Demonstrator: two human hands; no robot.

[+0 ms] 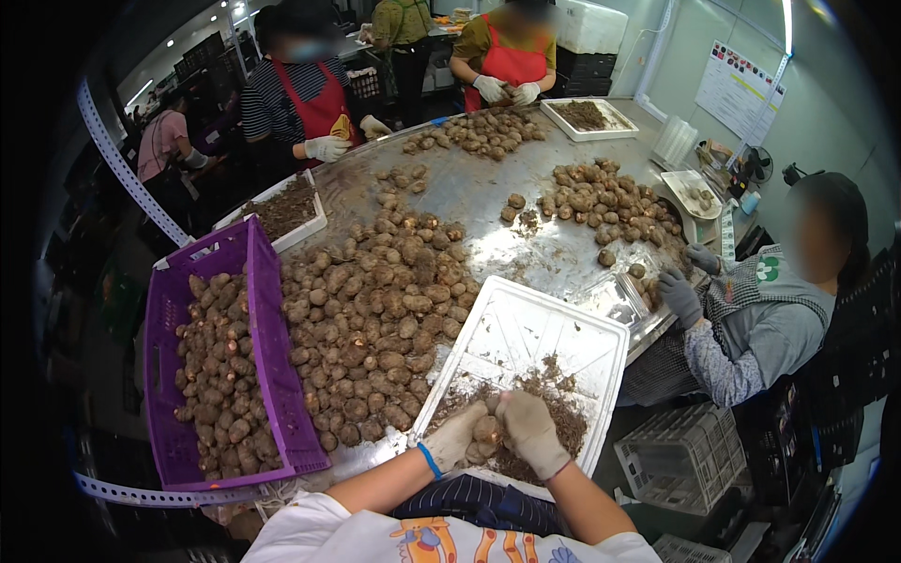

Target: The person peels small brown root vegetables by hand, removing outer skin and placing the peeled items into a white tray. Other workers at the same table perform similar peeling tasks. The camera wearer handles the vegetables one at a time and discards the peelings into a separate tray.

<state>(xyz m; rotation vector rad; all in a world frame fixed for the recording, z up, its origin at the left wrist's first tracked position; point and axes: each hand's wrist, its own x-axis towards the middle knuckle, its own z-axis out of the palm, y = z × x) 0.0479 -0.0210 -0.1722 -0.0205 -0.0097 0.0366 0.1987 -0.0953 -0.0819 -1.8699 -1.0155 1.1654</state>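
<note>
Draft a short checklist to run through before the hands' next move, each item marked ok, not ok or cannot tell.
1. Pale fabric gloves on left hand and right hand: ok.
2. Brown rounded tuber between the hands: ok.
3. White rectangular foam tray beneath the hands: ok.
4. Tray clear of brown fibrous scraps: not ok, scraps lie in its near part.
5. Tuber clean all round: cannot tell, gloves hide part of it.
6. Purple perforated plastic crate at the left, holding brown tubers: ok.

Shiny metal table (pixel 449 199): brown tuber heaps (pixel 375 319), white trays (pixel 530 324), dirt crumbs (pixel 528 221).
</note>
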